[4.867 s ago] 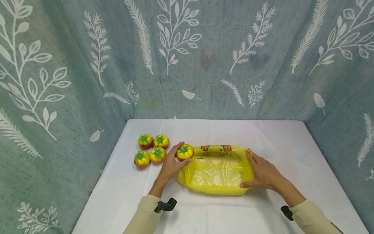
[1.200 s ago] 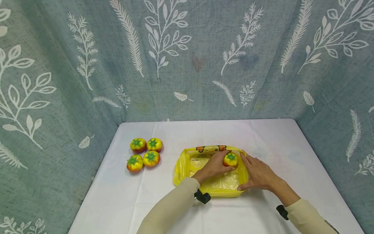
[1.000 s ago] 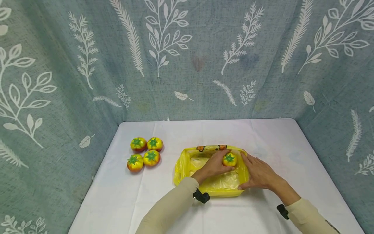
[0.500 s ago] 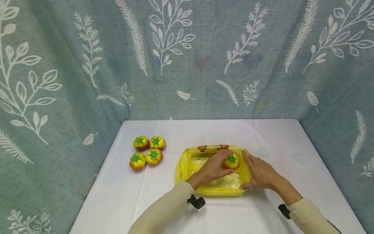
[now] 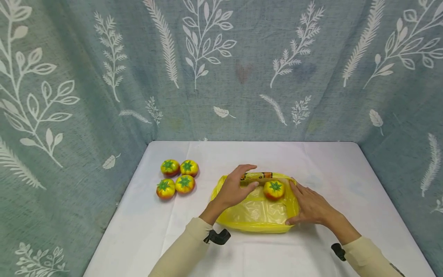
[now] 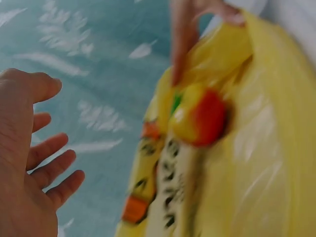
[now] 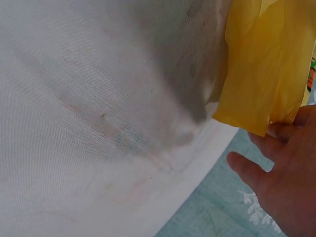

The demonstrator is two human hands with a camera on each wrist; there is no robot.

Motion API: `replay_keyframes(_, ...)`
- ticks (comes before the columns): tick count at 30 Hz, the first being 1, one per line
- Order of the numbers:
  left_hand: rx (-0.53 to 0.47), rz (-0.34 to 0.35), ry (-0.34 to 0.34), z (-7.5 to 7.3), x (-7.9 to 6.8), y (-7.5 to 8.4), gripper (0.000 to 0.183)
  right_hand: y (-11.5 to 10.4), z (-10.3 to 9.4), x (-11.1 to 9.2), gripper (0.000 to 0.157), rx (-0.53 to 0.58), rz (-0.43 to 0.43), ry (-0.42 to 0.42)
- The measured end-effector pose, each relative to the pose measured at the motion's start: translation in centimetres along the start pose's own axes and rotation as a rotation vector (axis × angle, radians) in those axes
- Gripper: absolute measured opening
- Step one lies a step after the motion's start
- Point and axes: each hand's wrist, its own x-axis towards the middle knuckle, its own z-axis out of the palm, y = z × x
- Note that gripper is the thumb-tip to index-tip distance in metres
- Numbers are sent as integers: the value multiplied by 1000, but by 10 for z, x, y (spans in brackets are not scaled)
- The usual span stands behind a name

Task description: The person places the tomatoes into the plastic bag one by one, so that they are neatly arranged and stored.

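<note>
Yellow plastic bag (image 5: 254, 227), creased, on desk (image 5: 332, 165), mouth open upward, orange print along far rim. Tomato (image 5: 274, 191), glossy yellow and red, inside bag near far right corner, green leafy top up. Four matching tomatoes (image 5: 185, 184) in tight cluster left of bag, tops up.

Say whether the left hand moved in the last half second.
Yes: the left hand moved left, away from the fruit in the bag, judged against the table.

A beige fabric left sleeve (image 5: 180, 250) ends beside a curved black wrist device (image 5: 219, 237); a beige fabric right sleeve (image 5: 371, 256), with a thin dark marking (image 5: 396, 269), ends beside a stubby black wrist device (image 5: 338, 252).
</note>
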Motion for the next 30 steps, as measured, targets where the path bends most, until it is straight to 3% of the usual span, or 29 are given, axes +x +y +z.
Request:
replay_keyframes(6, -1, -59, 157, -36, -16, -16, 51, -1, 0, 1, 136, 2, 14, -11)
replay_keyframes(12, -29, -134, 322, -63, -40, -33, 53, -1, 2, 1, 135, 10, 24, -22)
replay_keyframes(22, -33, -330, 541, -104, -75, -52, 60, -2, 2, 1, 136, 13, 24, -16)
replay_keyframes(30, -43, -401, 635, -128, -90, -30, 58, -2, 3, 2, 136, 2, 25, -19)
